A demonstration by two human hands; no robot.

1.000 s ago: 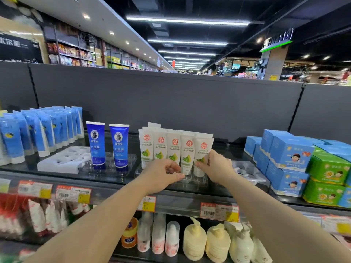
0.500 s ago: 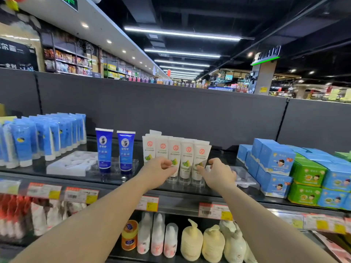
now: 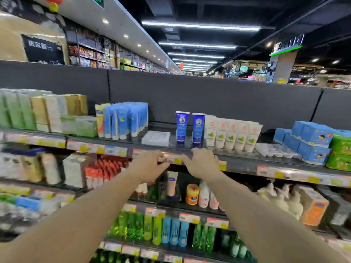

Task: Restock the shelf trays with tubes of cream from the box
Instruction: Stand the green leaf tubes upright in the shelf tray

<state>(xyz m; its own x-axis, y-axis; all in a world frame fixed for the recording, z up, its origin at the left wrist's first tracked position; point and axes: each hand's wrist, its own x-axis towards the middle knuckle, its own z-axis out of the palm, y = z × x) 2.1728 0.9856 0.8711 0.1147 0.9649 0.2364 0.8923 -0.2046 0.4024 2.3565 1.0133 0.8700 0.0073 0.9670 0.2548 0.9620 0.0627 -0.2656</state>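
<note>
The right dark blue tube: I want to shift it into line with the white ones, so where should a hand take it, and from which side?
Take the right dark blue tube by its flat upper body, pinching front and back, coming from the front and above. It stands upright on its cap, with the other blue tube and the white tubes close on either side, so its flanks look too crowded.

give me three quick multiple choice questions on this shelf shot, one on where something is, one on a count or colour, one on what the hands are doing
1. The dark blue tubes stand where?
A. left of the white tubes
B. right of them
C. on the shelf below

2. How many dark blue tubes?
A. one
B. two
C. five

3. The left hand and right hand are
A. each gripping a tube
B. holding nothing
C. lifting a blue box

Key: 1 A, the white row starts right beside them. 2 B, a pair stands upright. 3 B, both hover before the shelf edge, nothing in the fingers.
</note>
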